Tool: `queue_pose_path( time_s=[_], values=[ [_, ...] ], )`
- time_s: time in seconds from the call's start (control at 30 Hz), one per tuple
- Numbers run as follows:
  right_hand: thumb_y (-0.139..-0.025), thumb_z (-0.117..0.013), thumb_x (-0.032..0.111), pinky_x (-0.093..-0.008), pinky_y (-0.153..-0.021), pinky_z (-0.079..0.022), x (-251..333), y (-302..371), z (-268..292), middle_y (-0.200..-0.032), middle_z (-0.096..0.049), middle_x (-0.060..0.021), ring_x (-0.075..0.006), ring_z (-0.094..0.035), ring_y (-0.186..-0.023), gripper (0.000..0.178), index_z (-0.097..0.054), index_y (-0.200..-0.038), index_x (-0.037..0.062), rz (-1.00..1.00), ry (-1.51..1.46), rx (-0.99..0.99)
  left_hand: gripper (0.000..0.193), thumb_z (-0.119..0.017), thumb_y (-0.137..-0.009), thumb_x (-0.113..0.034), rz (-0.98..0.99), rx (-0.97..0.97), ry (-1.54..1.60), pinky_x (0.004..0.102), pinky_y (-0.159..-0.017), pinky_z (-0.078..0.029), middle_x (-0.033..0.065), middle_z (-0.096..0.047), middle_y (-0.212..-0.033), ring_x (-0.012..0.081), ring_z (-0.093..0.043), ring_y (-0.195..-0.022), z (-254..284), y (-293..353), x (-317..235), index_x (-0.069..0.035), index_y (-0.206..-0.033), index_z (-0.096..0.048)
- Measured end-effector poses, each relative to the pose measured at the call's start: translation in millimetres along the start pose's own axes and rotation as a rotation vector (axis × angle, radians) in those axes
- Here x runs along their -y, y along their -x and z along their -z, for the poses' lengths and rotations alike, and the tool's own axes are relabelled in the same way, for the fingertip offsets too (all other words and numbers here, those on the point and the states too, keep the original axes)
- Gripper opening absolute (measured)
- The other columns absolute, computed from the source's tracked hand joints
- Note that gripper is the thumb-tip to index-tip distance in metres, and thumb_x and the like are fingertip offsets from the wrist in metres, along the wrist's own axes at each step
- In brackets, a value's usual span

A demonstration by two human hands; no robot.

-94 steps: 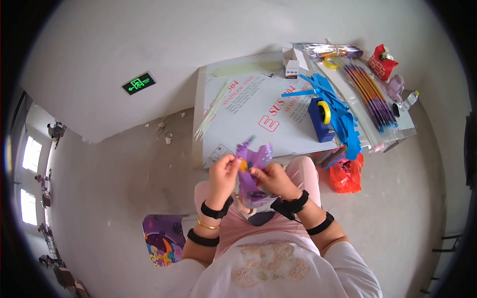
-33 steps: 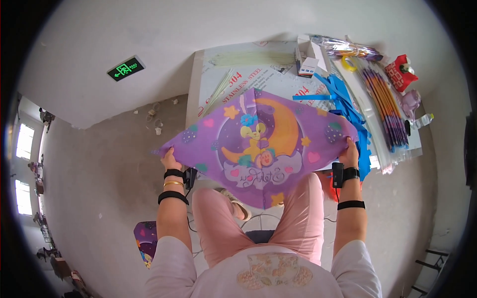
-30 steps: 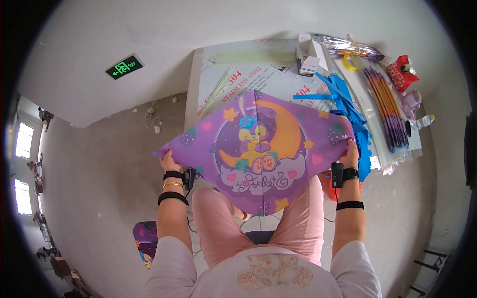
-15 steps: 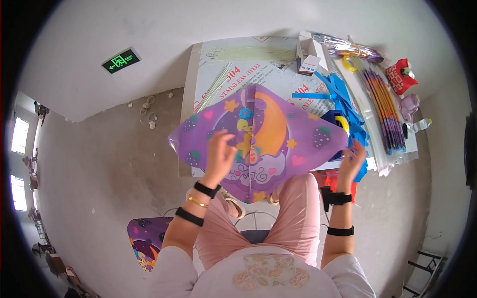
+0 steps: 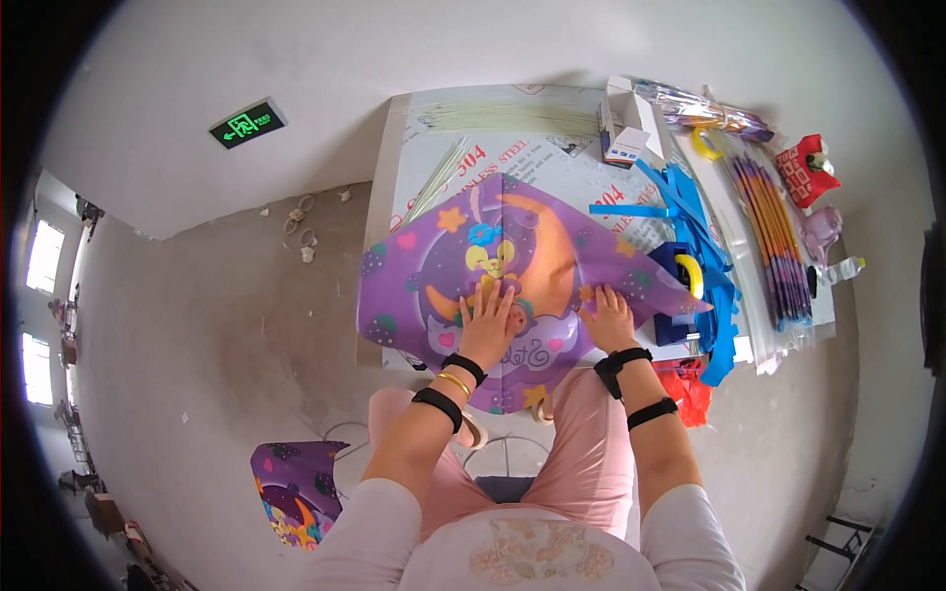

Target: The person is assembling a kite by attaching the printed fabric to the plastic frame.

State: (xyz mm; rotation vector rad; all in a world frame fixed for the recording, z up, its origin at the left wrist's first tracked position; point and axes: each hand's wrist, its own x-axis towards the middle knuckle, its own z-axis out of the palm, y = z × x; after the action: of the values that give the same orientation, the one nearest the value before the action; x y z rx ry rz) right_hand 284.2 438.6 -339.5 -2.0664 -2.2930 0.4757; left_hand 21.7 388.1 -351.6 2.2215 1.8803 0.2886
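Grey tabletop beneath purple printed sheet, itself under the splayed, unclenched fingers of left hand and right hand

On my feed I can pick out 1 sign on the white wall: a dark plate, the exit sign, with a glowing green running figure, a left-pointing arrow and small green characters at its right end. The table carries large red capitals and numerals set at a slant, with smaller dark lines of print near them; the purple sheet hides some of this. On that sheet I see cursive lettering inside a cloud shape, reversed as in a mirror and partly covered by the left hand. The red bag bears pale blocky characters. Print on the white box is too small for me to read.
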Motion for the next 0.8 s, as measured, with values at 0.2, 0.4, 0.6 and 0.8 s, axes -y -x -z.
queue_pose_path(
  time_s=[0.2,0.4,0.6,0.8],
  values=[
    [-0.088,-0.060,0.045,-0.0490,-0.107,-0.035,-42,-49,13,-0.148,-0.039,-0.0121,-0.0327,-0.039,-0.134,0.066,-0.043,-0.140,0.0077,-0.037,0.036,-0.079,0.065,-0.052,-0.093,-0.041,0.038,-0.031,-0.062,0.0757,-0.106,-0.007,0.0039,-0.018,-0.161,0.0470,-0.008,-0.145,-16,-55,-15,-0.021,-0.151,-0.030],
    [-0.082,-0.070,0.031,-0.0449,-0.097,-0.044,-34,-65,39,-0.129,-0.053,-0.0109,-0.0320,-0.050,-0.120,0.047,-0.060,-0.120,0.0059,0.064,-0.084,-0.177,0.071,-0.057,-0.089,-0.042,0.022,-0.054,-0.104,0.0734,-0.108,-0.006,0.0091,-0.017,-0.160,0.0451,-0.008,-0.146,-19,-72,-7,-0.021,-0.151,-0.031],
    [-0.083,-0.069,0.031,-0.0442,-0.101,-0.042,-27,-61,38,-0.133,-0.051,-0.0116,-0.0322,-0.047,-0.125,0.051,-0.056,-0.126,0.0062,0.223,-0.194,-0.063,0.077,-0.061,-0.087,-0.041,-0.001,-0.047,-0.022,0.0634,-0.114,-0.009,0.0190,-0.017,-0.158,0.0397,-0.010,-0.147,-14,-56,-24,-0.012,-0.151,-0.029],
    [-0.086,-0.064,0.041,-0.0507,-0.108,-0.035,-45,-68,24,-0.152,-0.034,-0.0079,-0.0333,-0.037,-0.136,0.066,-0.042,-0.141,0.0128,0.187,-0.053,0.126,0.080,-0.061,-0.088,-0.043,-0.053,0.049,0.043,0.0616,-0.114,-0.014,0.0210,-0.019,-0.157,0.0403,-0.013,-0.146,-24,-23,-35,-0.010,-0.151,-0.026]
  ],
)
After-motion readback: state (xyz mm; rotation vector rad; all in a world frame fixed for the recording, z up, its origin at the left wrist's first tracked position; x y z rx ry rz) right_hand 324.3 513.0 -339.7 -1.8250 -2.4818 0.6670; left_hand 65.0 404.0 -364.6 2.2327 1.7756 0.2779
